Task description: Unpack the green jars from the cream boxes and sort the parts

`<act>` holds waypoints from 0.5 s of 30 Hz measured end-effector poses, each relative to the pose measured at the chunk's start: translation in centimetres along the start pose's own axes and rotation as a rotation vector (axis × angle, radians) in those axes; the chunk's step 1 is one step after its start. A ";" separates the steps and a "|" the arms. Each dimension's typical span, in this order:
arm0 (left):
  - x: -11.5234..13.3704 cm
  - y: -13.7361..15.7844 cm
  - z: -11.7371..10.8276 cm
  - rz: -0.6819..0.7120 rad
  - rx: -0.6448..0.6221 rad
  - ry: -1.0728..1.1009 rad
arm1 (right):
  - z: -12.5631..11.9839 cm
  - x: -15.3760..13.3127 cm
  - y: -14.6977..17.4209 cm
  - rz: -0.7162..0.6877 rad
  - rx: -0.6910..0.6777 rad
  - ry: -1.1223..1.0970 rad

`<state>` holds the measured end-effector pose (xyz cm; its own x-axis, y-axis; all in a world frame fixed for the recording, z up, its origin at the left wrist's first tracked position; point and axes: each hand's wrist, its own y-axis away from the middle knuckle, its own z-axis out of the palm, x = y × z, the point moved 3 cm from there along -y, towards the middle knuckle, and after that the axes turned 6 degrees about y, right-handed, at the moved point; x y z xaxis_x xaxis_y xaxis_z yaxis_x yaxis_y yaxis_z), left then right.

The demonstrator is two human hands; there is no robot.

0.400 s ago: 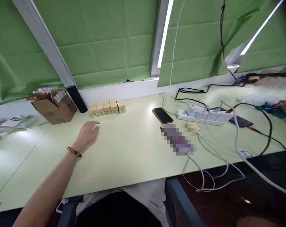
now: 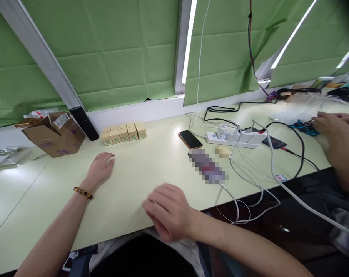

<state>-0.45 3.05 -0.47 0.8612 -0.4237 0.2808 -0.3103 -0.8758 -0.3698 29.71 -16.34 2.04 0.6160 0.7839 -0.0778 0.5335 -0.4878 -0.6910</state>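
Note:
My left hand [image 2: 99, 168] rests on the pale table, wearing a beaded bracelet [image 2: 83, 192] at the wrist. Its fingers are loosely bent, the thumb stands apart from them, and no object shows in it. Just beyond it, a row of several small cardboard boxes [image 2: 124, 134] with green-marked labels stands against the wall side. Over the front edge of the table is my right hand [image 2: 169, 212], back upward. Motion smears its bent fingers and hides the palm, so I cannot tell whether it holds anything.
At the left are an opened carton [image 2: 57, 136] and a black cylinder [image 2: 84, 123]. A phone [image 2: 190, 139], a blurred-out purple item [image 2: 207, 166] and a white power strip [image 2: 233, 139] with tangled cables lie to the right. Another person's hands [image 2: 326, 123] handle teal items at far right.
My right hand has come in from the lower right to the table's front edge. The view has turned rightward, showing more of the other person's arms. My left hand stays near the small boxes.

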 end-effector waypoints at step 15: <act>-1.6 0.6 1.0 0.047 -0.111 -0.125 | 15.1 19.7 -12.2 0.989 0.045 -0.079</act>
<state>-1.62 3.45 -2.07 0.8860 -0.4385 0.1508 -0.3877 -0.8790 -0.2777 26.53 10.85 -1.93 0.7305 0.0560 -0.6807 -0.2235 -0.9222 -0.3157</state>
